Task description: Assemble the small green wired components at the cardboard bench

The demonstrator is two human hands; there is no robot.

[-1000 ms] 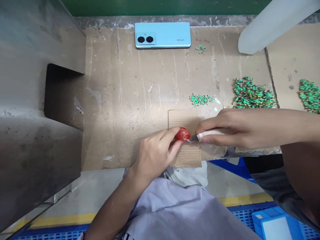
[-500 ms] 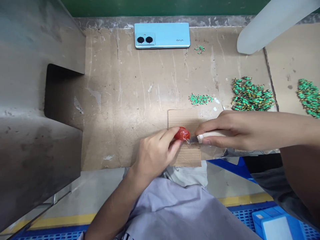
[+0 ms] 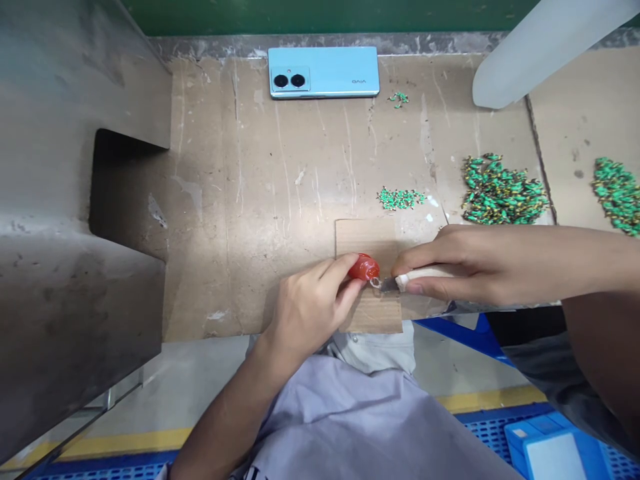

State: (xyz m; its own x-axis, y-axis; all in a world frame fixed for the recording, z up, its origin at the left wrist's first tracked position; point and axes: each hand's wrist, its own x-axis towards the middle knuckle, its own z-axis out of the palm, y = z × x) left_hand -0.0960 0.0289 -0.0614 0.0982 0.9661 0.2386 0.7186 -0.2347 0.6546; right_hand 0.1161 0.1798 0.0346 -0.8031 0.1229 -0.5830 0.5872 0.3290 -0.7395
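Note:
Between the thumb and fingers of my left hand is a small, glossy red rounded piece, whose exact kind I cannot make out. A thin clear loop sticks out from its right end. My right hand is closed around the pale handle of a knife, its short blade pointing left. The blade tip lies close beside the loop; whether they touch I cannot tell. Under both is a rectangle of brown cardboard at the table's front edge.
Small green-and-dark pieces lie in heaps at right, with a smaller group beyond the cardboard. A light-blue phone lies at the back. A metal housing stands at left; a white tube slants down at back right.
The knife in my right hand has shifted slightly right and down, and the clear loop now shows more plainly. My left hand holds the red piece in the same place.

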